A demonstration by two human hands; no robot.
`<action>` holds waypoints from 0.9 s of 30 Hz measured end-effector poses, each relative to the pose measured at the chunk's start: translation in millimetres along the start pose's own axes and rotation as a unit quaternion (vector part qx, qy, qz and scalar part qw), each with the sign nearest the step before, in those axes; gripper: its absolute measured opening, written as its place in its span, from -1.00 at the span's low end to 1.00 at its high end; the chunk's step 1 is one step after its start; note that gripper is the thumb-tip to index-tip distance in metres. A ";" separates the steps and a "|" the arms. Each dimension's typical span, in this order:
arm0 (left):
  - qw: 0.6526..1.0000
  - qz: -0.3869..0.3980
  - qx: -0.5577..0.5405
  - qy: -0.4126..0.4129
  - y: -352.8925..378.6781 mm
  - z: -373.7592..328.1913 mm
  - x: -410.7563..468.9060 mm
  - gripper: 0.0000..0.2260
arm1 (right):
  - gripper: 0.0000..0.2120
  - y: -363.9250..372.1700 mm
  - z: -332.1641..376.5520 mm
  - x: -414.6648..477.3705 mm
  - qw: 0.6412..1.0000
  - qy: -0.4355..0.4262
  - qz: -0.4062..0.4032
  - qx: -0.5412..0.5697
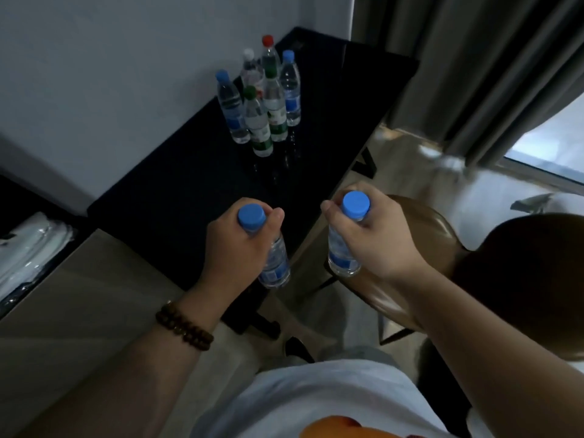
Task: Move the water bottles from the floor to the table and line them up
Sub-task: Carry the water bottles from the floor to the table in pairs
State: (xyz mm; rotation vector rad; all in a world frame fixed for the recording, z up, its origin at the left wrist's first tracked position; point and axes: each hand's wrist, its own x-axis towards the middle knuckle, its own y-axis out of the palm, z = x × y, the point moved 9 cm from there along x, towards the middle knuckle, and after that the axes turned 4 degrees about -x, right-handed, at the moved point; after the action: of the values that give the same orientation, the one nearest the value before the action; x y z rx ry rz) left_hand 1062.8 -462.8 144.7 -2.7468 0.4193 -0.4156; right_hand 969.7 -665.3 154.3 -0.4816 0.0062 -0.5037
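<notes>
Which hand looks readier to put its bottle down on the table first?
Probably the left. The left hand grips a bottle over the black table, while the right hand grips the other bottle past the table's edge, above the chair.

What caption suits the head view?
Left hand grips one blue-capped clear plastic water bottle, right hand another; six more stand clustered on the black table.

Two bottles [276, 265] held, left grip [234, 248], right grip [376, 238]
</notes>
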 end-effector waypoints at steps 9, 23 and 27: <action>0.996 -0.075 0.029 -0.042 -28.7 28.6 85.7 -0.86 | -0.85 56.2 4.5 119.1 0.997 -0.036 0.072 -0.010; 0.973 -0.164 0.068 -0.148 -13.3 121.1 206.3 -0.84 | -0.75 179.5 -52.0 299.7 0.977 -0.036 0.208 0.031; 0.970 -0.167 0.061 -0.164 -3.3 144.7 233.2 -0.74 | -0.77 195.4 -63.6 325.4 0.972 -0.031 0.227 0.042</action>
State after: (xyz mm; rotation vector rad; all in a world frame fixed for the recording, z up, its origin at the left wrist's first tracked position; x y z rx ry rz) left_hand 1324.5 -497.4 69.6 -2.6961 -0.1509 -0.0562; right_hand 1338.0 -695.0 46.9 -0.3971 0.0343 -0.0389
